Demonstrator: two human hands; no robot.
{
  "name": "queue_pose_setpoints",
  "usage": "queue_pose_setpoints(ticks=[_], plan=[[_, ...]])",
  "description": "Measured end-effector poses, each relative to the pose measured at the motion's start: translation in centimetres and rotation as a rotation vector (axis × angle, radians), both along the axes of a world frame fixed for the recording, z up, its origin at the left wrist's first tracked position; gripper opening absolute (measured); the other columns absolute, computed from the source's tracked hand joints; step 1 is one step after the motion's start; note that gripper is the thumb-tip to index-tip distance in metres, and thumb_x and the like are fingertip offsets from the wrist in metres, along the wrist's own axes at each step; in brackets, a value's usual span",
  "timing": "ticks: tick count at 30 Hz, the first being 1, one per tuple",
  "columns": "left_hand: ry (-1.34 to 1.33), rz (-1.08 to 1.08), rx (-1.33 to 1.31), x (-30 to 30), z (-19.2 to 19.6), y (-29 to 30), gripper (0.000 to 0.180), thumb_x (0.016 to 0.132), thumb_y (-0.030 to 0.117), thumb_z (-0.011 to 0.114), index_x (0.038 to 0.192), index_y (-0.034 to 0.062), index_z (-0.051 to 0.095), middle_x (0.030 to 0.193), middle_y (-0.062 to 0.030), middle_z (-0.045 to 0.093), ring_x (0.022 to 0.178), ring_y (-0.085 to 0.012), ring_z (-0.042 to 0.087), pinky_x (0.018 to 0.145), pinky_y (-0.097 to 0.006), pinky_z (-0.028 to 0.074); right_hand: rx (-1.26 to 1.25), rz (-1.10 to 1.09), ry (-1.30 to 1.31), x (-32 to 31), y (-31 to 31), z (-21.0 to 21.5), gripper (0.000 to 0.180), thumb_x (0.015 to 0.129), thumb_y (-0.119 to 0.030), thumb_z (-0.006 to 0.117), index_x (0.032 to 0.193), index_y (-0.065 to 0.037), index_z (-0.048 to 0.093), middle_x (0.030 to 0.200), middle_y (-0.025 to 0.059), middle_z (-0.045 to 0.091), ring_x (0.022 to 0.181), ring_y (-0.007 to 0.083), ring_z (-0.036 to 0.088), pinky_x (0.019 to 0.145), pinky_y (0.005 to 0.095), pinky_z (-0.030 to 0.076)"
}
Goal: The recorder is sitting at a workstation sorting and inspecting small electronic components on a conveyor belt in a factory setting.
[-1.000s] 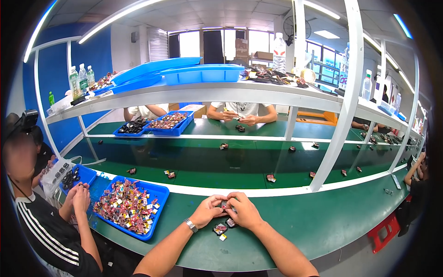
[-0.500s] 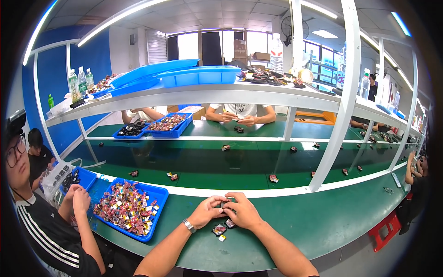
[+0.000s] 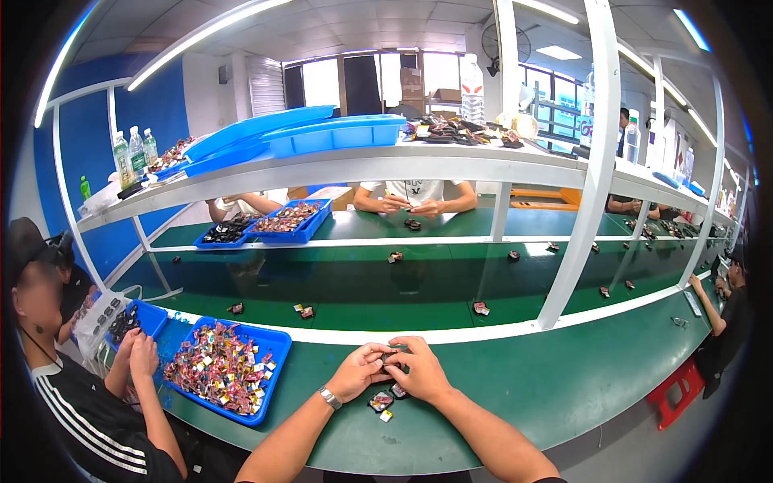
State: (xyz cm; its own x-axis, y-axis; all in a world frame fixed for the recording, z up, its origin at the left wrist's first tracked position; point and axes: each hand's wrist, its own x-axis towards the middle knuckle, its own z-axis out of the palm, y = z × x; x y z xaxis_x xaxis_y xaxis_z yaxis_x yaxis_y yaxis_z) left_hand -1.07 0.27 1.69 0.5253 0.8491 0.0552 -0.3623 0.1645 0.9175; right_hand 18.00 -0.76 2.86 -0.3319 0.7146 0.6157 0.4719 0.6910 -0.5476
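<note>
Over the green worktop, my left hand [image 3: 359,375] and my right hand [image 3: 419,372] meet, fingertips pinched together on one small dark part [image 3: 388,359]. Most of that part is hidden by the fingers, so its exact kind does not show. A watch with a metal band is on my left wrist. Just below my hands lie small black-and-red parts [image 3: 381,400], with a little white-and-yellow piece [image 3: 386,416] beside them. To the left of my left hand stands a blue tray [image 3: 281,352] heaped with small red, white and yellow pieces.
A co-worker [image 3: 97,419] sits at the left, hands together near a smaller blue tray [image 3: 155,311] of black parts. Beyond a white rail runs a green belt [image 3: 386,282] carrying scattered parts. White posts [image 3: 581,185] hold a shelf with blue trays and bottles. Another person works opposite.
My hands stay together on the small dark part with only slight finger movement. The view has shifted a little, the co-worker at left has turned the head, and parts on the belt moved slightly right.
</note>
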Motion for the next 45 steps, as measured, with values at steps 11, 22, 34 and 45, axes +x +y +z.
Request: queue_pose_setpoints(ticks=[11, 22, 34, 45], plan=[[-0.053, -0.008, -0.016, -0.4, -0.6, 0.3, 0.024, 0.1, 0.007, 0.047, 0.124, 0.0052, 0.049, 0.131, -0.0119, 0.054, 0.115, -0.0193, 0.058, 0.098, -0.037, 0.051, 0.004, -0.009, 0.092, -0.4, -0.1, -0.2, 0.009, 0.08, -0.012, 0.072, 0.088, -0.007, 0.072, 0.114, 0.008, 0.062, 0.11, 0.028, 0.055, 0.092, 0.0372, 0.049], [-0.078, -0.013, -0.014, -0.4, -0.4, 0.3, 0.024, 0.098, 0.007, 0.052, 0.122, 0.0057, 0.049, 0.132, -0.0117, 0.054, 0.118, -0.0219, 0.057, 0.1, -0.041, 0.05, -0.037, 0.005, 0.129, -0.2, 0.4, -0.6, 0.011, 0.078, -0.012, 0.074, 0.089, -0.01, 0.075, 0.118, 0.0056, 0.063, 0.111, 0.027, 0.055, 0.094, 0.0382, 0.047], [-0.158, -0.007, 0.025, -0.4, -0.3, 0.1, 0.023, 0.098, 0.006, 0.052, 0.121, 0.0065, 0.049, 0.136, -0.0125, 0.052, 0.121, -0.0212, 0.056, 0.103, -0.04, 0.048, 0.075, -0.051, 0.153, -1.2, -0.8, 0.6, 0.015, 0.077, -0.009, 0.073, 0.091, -0.009, 0.075, 0.122, 0.0082, 0.062, 0.114, 0.0285, 0.054, 0.091, 0.0381, 0.049], [-0.218, -0.05, 0.021, -0.5, -0.9, 0.4, 0.02, 0.098, 0.006, 0.053, 0.118, 0.0073, 0.05, 0.14, -0.0152, 0.05, 0.123, -0.0239, 0.055, 0.103, -0.044, 0.048, 0.035, -0.02, 0.17, -0.8, -0.7, 0.4, 0.016, 0.076, -0.007, 0.074, 0.093, -0.01, 0.076, 0.128, 0.0077, 0.06, 0.118, 0.0282, 0.053, 0.092, 0.0384, 0.048]])
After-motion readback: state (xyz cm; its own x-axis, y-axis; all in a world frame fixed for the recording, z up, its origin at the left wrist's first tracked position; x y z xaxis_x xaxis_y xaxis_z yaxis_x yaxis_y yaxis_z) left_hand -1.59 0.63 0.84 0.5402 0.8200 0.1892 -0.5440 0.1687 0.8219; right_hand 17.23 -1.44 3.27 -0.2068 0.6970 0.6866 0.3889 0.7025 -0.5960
